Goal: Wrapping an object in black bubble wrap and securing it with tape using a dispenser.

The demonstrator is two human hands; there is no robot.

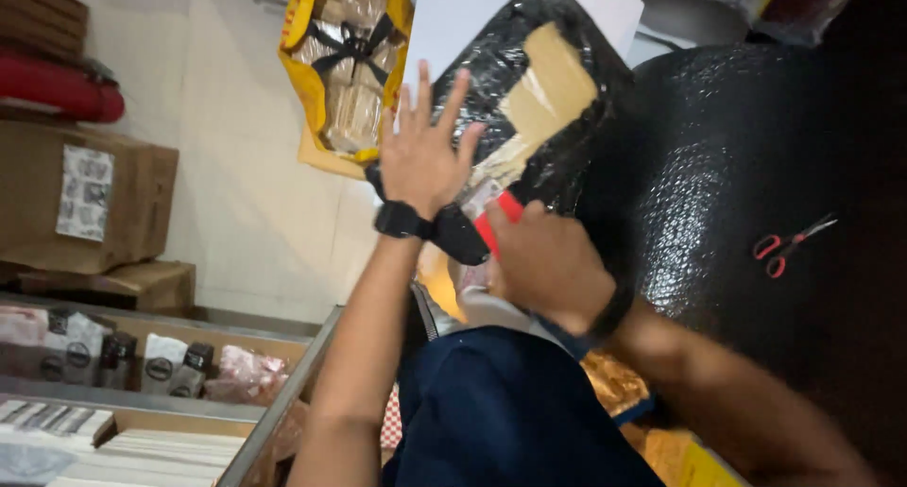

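Observation:
A parcel wrapped in black bubble wrap [529, 62], with brown tape strips across it, lies at the top centre. My left hand [422, 152] rests flat on its left side, fingers spread, a black watch on the wrist. My right hand [548, 260] grips a red tape dispenser [501, 218] pressed against the parcel's lower edge. A large sheet of black bubble wrap [746, 166] covers the surface to the right.
Red-handled scissors [789, 244] lie on the black wrap at the right. A yellow bag with wrapped goods [345, 62] sits on the floor beyond. Brown cartons [90, 199] stack at the left. A shelf with small packets [142, 364] runs along the lower left.

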